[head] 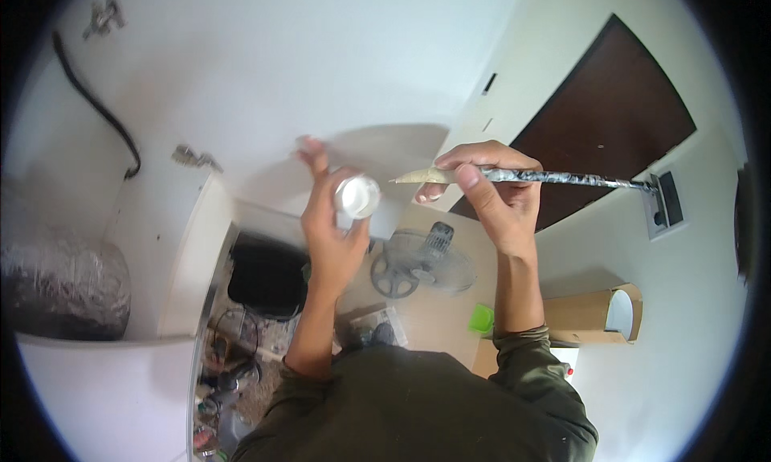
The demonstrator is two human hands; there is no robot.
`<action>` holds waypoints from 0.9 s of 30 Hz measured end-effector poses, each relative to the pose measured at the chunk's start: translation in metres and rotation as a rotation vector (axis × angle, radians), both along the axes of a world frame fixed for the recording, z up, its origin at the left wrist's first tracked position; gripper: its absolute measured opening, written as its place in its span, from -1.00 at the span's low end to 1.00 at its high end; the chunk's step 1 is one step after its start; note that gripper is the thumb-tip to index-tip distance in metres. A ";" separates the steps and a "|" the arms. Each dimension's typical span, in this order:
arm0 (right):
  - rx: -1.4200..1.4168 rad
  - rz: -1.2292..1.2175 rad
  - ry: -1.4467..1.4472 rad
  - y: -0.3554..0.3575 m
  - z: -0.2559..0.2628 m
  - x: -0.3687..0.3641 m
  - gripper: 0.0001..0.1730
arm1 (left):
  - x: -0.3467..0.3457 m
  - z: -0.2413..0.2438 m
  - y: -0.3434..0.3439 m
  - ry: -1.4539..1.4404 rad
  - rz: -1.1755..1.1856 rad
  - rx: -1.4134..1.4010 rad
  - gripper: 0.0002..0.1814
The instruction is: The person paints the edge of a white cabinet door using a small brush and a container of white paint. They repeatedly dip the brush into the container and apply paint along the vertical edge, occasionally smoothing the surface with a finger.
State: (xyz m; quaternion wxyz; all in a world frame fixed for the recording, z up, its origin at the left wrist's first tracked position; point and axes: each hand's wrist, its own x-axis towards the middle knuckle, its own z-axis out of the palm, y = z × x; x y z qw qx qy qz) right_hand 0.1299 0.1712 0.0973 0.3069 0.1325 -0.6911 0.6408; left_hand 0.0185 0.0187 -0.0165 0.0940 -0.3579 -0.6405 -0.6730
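Note:
My left hand [334,233] is closed around a small round container of white paint [358,197], its open top facing the camera. To the right, my right hand [497,191] grips a long paintbrush [446,176] between thumb and fingers. The brush's pale bristles taper to a point towards the container, with a gap between them. Its dark handle, spattered with white, extends to the right. A white wall [337,70] stands beyond both hands, and a shadow falls on it.
On the floor below are a fan [424,269], a black bin [268,275], a green plastic item [481,318] and mixed clutter. A cardboard box [575,317] lies at the right, below a wall fixture [665,203]. A brown door panel [608,112] stands at the upper right; a black hose [96,106] hangs at the left.

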 end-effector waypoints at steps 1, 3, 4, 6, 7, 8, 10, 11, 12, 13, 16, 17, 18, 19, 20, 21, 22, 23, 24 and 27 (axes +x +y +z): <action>0.038 0.008 -0.017 -0.002 -0.005 0.000 -0.81 | -0.002 0.002 0.000 0.055 -0.008 0.003 -0.66; 0.116 0.024 -0.048 -0.006 -0.015 -0.002 -0.78 | -0.007 0.004 -0.001 0.159 -0.006 0.011 -0.65; 0.066 0.051 -0.074 -0.009 -0.019 -0.001 -0.76 | -0.008 0.003 -0.004 0.158 -0.025 0.011 -0.65; 0.052 0.021 -0.128 -0.017 -0.020 0.003 -0.77 | -0.004 0.005 -0.014 0.140 -0.026 0.014 -0.63; 0.045 0.004 -0.154 -0.022 -0.019 0.006 -0.78 | -0.003 0.006 -0.018 0.132 -0.028 0.019 -0.62; 0.155 -0.063 -0.114 -0.026 -0.020 0.010 -0.78 | -0.001 0.012 -0.023 0.186 -0.017 0.025 -0.60; 0.368 -0.201 -0.017 -0.035 -0.017 0.018 -0.78 | 0.001 0.033 -0.032 0.341 0.022 0.074 -0.55; 0.440 -0.244 0.019 -0.040 -0.012 0.023 -0.79 | 0.001 0.042 -0.036 0.414 0.047 0.099 -0.52; 0.514 -0.290 0.061 -0.045 -0.004 0.027 -0.79 | 0.003 0.050 -0.038 0.441 0.044 0.134 -0.51; 0.587 -0.339 0.103 -0.048 0.002 0.030 -0.79 | 0.005 0.057 -0.040 0.468 0.039 0.170 -0.50; 0.542 -0.290 0.288 -0.055 0.007 0.030 -0.78 | 0.010 0.072 -0.045 0.536 0.045 0.198 -0.45; 0.530 -0.266 0.340 -0.056 0.010 0.029 -0.78 | 0.013 0.076 -0.046 0.551 0.050 0.191 -0.43; 0.529 -0.229 0.367 -0.057 0.011 0.030 -0.78 | 0.015 0.078 -0.047 0.562 0.055 0.189 -0.41; 0.540 -0.215 0.374 -0.058 0.014 0.031 -0.78 | 0.018 0.079 -0.049 0.573 0.070 0.173 -0.39; 0.548 -0.202 0.380 -0.059 0.016 0.033 -0.77 | 0.022 0.081 -0.050 0.579 0.081 0.161 -0.38; 0.559 -0.187 0.386 -0.061 0.019 0.033 -0.76 | 0.026 0.083 -0.051 0.585 0.094 0.153 -0.37; 0.574 -0.187 0.387 -0.061 0.021 0.034 -0.76 | 0.030 0.085 -0.051 0.586 0.103 0.150 -0.36; 0.589 -0.193 0.391 -0.061 0.022 0.035 -0.76 | 0.032 0.086 -0.051 0.595 0.117 0.143 -0.36; 0.605 -0.198 0.396 -0.061 0.023 0.036 -0.76 | 0.035 0.087 -0.051 0.604 0.132 0.137 -0.35; 0.641 -0.215 0.410 -0.060 0.025 0.040 -0.75 | 0.039 0.090 -0.051 0.663 0.180 0.104 -0.34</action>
